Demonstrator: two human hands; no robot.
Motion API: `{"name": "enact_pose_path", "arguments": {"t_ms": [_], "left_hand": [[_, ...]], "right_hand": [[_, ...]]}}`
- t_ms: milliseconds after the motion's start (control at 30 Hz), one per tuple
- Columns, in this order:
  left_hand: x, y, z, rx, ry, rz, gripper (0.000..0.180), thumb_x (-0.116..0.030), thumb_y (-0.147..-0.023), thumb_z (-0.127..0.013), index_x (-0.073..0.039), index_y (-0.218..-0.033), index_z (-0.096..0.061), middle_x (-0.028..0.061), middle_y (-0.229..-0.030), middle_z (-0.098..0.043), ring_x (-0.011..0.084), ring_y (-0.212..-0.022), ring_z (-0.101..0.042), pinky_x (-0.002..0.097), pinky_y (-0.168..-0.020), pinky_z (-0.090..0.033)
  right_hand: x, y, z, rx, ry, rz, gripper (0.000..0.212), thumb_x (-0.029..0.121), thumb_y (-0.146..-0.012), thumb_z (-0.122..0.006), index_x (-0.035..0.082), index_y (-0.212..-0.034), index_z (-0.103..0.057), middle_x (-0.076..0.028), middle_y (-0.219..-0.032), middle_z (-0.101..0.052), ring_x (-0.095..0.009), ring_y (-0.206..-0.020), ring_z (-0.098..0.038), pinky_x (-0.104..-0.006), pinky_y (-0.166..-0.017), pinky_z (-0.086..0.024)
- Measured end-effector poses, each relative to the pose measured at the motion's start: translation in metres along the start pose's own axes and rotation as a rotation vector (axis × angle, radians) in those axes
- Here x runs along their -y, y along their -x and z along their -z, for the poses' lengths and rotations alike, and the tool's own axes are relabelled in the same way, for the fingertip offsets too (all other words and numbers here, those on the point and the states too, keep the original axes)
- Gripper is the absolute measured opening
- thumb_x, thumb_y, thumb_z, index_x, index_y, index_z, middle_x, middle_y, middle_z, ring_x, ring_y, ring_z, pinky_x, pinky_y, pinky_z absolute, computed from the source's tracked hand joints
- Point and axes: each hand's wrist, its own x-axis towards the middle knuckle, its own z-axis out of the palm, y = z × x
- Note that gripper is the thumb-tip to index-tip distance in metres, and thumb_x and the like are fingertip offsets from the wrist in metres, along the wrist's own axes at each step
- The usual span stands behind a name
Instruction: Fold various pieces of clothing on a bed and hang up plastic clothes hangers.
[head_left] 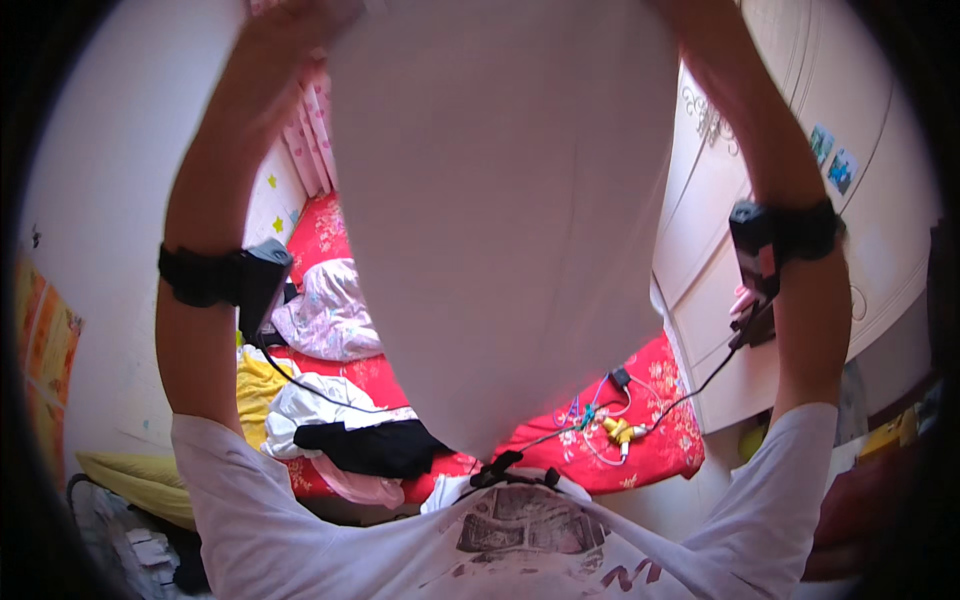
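A large plain white cloth (500, 220) hangs in front of me from the top of the view, tapering to a rounded lower end near my chest. Its exact kind does not show. My left hand (312, 18) is raised at the cloth's upper left edge, blurred and partly cut off. On the other side, my right hand (690, 12) grips the upper right edge, with its fingers mostly beyond the frame. Both arms are lifted high, and the cloth is stretched between them.
Behind the cloth is a bed with a red flowered cover (660, 400). White, yellow and black clothes (375, 447) lie on it, beside a patterned bundle (325, 315). Cables and a yellow connector (622, 431) sit at the right. A pale wardrobe (720, 260) stands right.
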Motion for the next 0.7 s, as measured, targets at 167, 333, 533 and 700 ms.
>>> {"name": "enact_pose_path", "arguments": {"t_ms": [167, 333, 533, 700], "left_hand": [[0.070, -0.020, -0.027, 0.229, -0.057, 0.290, 0.033, -0.037, -0.084, -0.069, -0.006, -0.096, -0.068, 0.0037, -0.087, -0.066, 0.0133, -0.082, -0.060, 0.0296, -0.076, -0.047], [0.185, -0.070, -0.040, 0.004, -0.129, 0.430, 0.044, -0.043, -0.070, -0.080, -0.008, -0.094, -0.066, 0.0028, -0.083, -0.065, 0.0140, -0.075, -0.061, 0.0280, -0.063, -0.049], [0.117, -0.088, -0.040, 0.010, 0.048, 0.164, 0.020, -0.026, -0.082, -0.072, -0.007, -0.086, -0.065, -0.0007, -0.073, -0.060, 0.0098, -0.070, -0.056, 0.0266, -0.063, -0.046], [0.032, -0.047, -0.023, 0.027, -0.063, 0.061, 0.020, -0.023, -0.085, -0.070, -0.005, -0.089, -0.063, 0.0008, -0.081, -0.061, 0.0108, -0.073, -0.055, 0.0268, -0.071, -0.045]], "right_hand": [[-0.104, -0.018, 0.001, -0.032, 0.312, -0.117, 0.042, 0.042, -0.081, -0.066, 0.002, -0.093, -0.069, -0.010, -0.076, -0.067, -0.018, -0.071, -0.065, -0.0305, -0.068, -0.051], [-0.207, -0.060, -0.023, -0.111, 0.528, -0.023, 0.038, 0.035, -0.081, -0.065, -0.001, -0.093, -0.069, -0.011, -0.079, -0.068, -0.017, -0.074, -0.064, -0.0331, -0.069, -0.049], [-0.162, -0.080, 0.002, -0.154, 0.253, 0.096, 0.028, 0.025, -0.085, -0.063, 0.001, -0.098, -0.068, -0.006, -0.080, -0.067, -0.012, -0.073, -0.060, -0.0277, -0.067, -0.048], [-0.069, -0.036, 0.003, -0.091, -0.065, 0.110, 0.026, 0.023, -0.088, -0.063, -0.001, -0.097, -0.065, -0.002, -0.074, -0.063, -0.008, -0.065, -0.058, -0.0240, -0.058, -0.047]]}}
